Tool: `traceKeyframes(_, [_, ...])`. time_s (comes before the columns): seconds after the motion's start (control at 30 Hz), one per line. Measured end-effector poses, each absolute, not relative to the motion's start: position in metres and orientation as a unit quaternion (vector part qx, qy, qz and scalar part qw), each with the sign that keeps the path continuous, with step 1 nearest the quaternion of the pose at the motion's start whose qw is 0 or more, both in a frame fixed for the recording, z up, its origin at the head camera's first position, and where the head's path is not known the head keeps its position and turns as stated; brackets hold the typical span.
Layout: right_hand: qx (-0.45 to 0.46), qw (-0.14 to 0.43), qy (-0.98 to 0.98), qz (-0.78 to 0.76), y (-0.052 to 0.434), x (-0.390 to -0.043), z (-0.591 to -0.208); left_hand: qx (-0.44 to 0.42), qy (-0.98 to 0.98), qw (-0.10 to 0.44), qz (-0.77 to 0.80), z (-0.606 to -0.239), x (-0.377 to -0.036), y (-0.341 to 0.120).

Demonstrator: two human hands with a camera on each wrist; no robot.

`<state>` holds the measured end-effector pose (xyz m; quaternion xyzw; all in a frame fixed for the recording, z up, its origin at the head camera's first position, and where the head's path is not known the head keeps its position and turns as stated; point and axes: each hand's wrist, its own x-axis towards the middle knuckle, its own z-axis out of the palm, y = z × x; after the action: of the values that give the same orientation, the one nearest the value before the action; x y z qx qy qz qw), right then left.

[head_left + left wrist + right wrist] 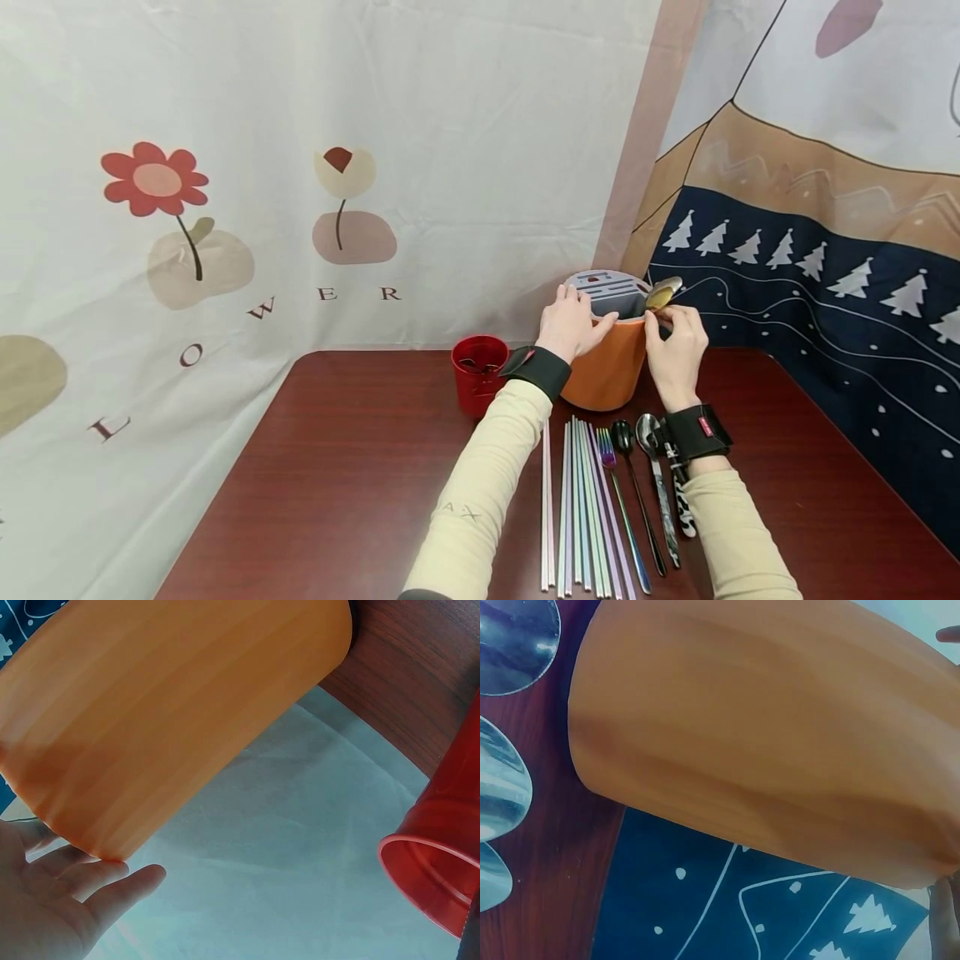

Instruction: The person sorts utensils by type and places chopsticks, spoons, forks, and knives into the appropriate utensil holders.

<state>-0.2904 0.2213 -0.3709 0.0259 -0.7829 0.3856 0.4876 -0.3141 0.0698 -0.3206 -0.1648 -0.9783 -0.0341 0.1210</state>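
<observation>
An orange cylindrical holder (605, 371) with a grey slotted top (617, 293) stands at the back of the table. My left hand (572, 323) rests on the left part of its rim, thumb stretched out; its fingers (64, 862) also show at the rim in the left wrist view. At the right rim my right hand (677, 350) pinches near the neck of a shiny spoon (663, 294), whose bowl leans out to the right. The spoon's handle is hidden. Only part of the right fingers (943, 915) shows in the right wrist view.
Left of the holder stands a red cup (474, 383) with dark items inside. In front lie several pastel chopsticks (581, 508), a rainbow fork (609, 454), a black spoon (626, 442) and a silver spoon (649, 437). Printed cloth (480, 167) hangs behind the table.
</observation>
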Motion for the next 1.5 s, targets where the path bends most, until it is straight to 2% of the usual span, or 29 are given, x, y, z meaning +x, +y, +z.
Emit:
traceKeyframes(0.27, [0.011, 0.480, -0.774, 0.412, 0.223, -0.283, -0.378, -0.164, -0.979, 0.118, -0.037, -0.320, -0.313, 0.070])
traceKeyframes(0.6, [-0.013, 0.476, -0.781, 0.404, 0.221, -0.253, -0.403, -0.160, -0.980, 0.111, -0.035, -0.320, -0.313, 0.072])
traceKeyframes(0.93, [-0.039, 0.438, -0.802, 0.405, 0.222, -0.233, -0.421, -0.159, -0.981, 0.108, -0.035, -0.320, -0.313, 0.071])
traceKeyframes(1.13, [-0.044, 0.338, -0.874, 0.347, 0.234, -0.223, -0.420, -0.157, -0.982, 0.099, -0.041, -0.318, -0.314, 0.071])
traceKeyframes(1.5, [-0.033, 0.012, -0.972, 0.232, 0.276, -0.208, -0.419, -0.161, -0.982, 0.093, -0.041, -0.318, -0.313, 0.071])
